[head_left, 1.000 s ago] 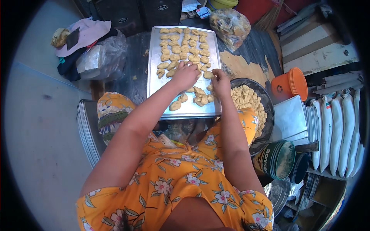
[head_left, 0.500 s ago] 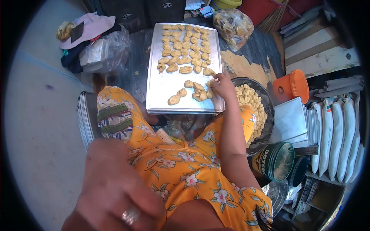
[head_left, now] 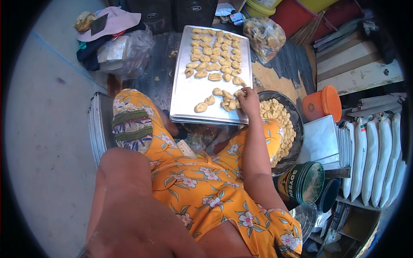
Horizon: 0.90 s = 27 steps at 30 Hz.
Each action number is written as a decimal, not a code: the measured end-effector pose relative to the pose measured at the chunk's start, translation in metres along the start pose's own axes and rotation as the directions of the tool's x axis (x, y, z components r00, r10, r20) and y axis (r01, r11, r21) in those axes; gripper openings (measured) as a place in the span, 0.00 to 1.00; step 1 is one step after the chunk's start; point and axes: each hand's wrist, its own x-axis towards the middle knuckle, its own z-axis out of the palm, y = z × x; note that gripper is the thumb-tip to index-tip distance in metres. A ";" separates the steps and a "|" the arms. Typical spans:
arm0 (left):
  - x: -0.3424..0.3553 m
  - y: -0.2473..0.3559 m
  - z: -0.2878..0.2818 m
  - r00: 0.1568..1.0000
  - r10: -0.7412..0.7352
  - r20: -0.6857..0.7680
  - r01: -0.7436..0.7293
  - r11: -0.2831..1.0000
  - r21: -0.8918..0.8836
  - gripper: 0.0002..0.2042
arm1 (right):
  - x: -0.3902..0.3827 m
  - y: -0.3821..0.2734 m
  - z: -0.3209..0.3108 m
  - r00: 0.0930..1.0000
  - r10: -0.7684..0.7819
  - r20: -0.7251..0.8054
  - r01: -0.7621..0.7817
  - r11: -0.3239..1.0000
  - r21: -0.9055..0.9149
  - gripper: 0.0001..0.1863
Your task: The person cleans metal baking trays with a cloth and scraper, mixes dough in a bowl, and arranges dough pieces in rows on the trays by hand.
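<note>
A metal tray carries rows of lumpy tan dough pieces in its far part and a looser cluster toward the near end. At that cluster's right, my right hand has its fingers pinched on a dough piece at the tray's edge. My left hand is raised close to the camera at the bottom, above my floral-clothed lap, its fingers out of sight. A round dark basin heaped with small dough pieces sits right of the tray, beside my knee.
Around me are a bagged bundle with a pink hat, black boxes, a bag of scraps, an orange bucket, stacked metal sheets, green and dark buckets, long white sacks and sheets leaning at left.
My left hand left the tray's dough rows and rose toward the camera. My right hand moved a little down the tray's right side to the loose cluster. The view has shifted slightly.
</note>
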 end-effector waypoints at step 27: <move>-0.042 -0.011 -0.023 0.682 -0.515 -0.519 0.656 0.116 0.746 0.09 | -0.020 -0.067 0.007 0.971 -0.078 0.227 0.097 0.992 -0.074 0.21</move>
